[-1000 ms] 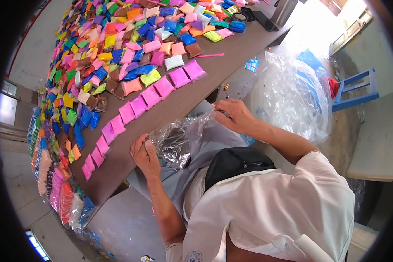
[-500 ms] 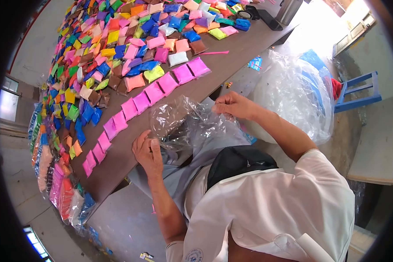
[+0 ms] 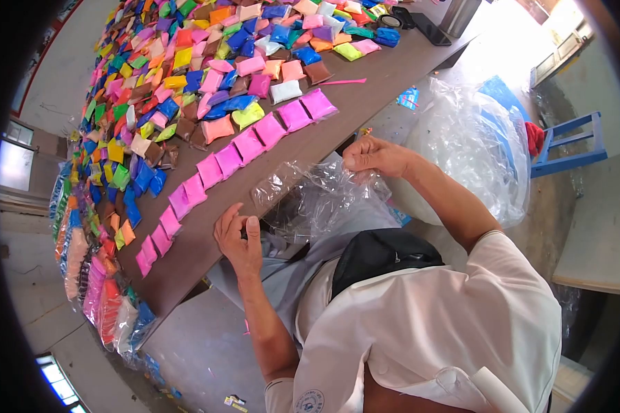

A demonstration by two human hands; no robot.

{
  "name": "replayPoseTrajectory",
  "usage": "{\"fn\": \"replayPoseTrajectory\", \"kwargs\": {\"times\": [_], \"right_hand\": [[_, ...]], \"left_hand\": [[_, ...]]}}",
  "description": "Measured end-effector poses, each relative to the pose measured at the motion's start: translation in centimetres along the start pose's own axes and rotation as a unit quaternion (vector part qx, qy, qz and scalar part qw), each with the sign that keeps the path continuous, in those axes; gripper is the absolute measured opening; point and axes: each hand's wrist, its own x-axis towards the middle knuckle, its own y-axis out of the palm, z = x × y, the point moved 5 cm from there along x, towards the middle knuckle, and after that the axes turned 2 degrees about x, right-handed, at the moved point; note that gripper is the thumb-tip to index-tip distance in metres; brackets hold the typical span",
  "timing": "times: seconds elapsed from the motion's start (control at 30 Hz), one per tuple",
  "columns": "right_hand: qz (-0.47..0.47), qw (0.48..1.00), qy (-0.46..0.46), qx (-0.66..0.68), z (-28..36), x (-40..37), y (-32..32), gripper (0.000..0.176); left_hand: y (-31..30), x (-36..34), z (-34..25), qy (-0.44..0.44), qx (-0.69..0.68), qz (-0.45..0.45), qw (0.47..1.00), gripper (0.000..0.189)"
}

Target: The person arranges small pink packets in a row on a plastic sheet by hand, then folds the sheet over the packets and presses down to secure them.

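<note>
A clear plastic bag (image 3: 317,206) hangs crumpled over my lap at the table's edge. My right hand (image 3: 377,157) pinches the top of the bag with thumb and fingers. My left hand (image 3: 238,237) is open at the table edge, fingers apart and thumb raised, just left of the bag and holding nothing. On the table beyond my hands lies a long row of pink packets (image 3: 229,161), set side by side in a slanting line.
A large heap of small packets in many colours (image 3: 186,79) covers the far side of the brown table (image 3: 186,258). Filled clear bags (image 3: 107,303) stand at the left end. To the right are a big bundle of clear plastic (image 3: 465,151), a blue stool (image 3: 568,144) and a metal flask (image 3: 456,17).
My right hand has risen slightly, drawing the bag up and to the right. The left hand stays open near the table edge, and the whole view has shifted slightly.
</note>
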Motion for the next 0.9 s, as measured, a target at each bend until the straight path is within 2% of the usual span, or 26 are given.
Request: {"fn": "replayPoseTrajectory", "kwargs": {"times": [0.23,0.33,0.53,0.63,0.73,0.83,0.9], "right_hand": [[0.044,0.992,-0.041,0.11,0.7,0.5,0.7,0.026],[0.067,0.995,-0.046,0.056,-0.1,1.6,1.2,0.028],[-0.043,0.997,0.005,-0.058,-2.0,2.8,0.7,0.034],[-0.062,0.998,-0.022,-0.015,-1.3,2.0,0.5,0.046],[-0.053,0.993,-0.101,-0.026,0.0,0.6,0.6,0.058],[-0.073,0.977,-0.153,-0.13,0.5,-0.5,0.3,0.064],[-0.094,0.972,-0.12,-0.179,0.5,-1.0,0.0,0.054]], "left_hand": [[0.0,0.0,-0.1,0.002,0.009,0.008,1.0,0.038],[0.1,-0.2,0.2,0.011,0.02,-0.001,1.0,0.038],[-0.2,0.0,0.1,-0.009,-0.006,0.016,1.0,0.037],[0.1,-0.1,0.6,-0.029,-0.006,0.021,0.999,0.033],[0.4,-0.1,0.7,-0.046,0.006,0.013,0.999,0.029],[0.4,-0.1,0.7,-0.039,0.019,0.005,0.999,0.028],[0.5,-0.1,0.7,-0.027,0.032,0.001,0.999,0.029]]}}
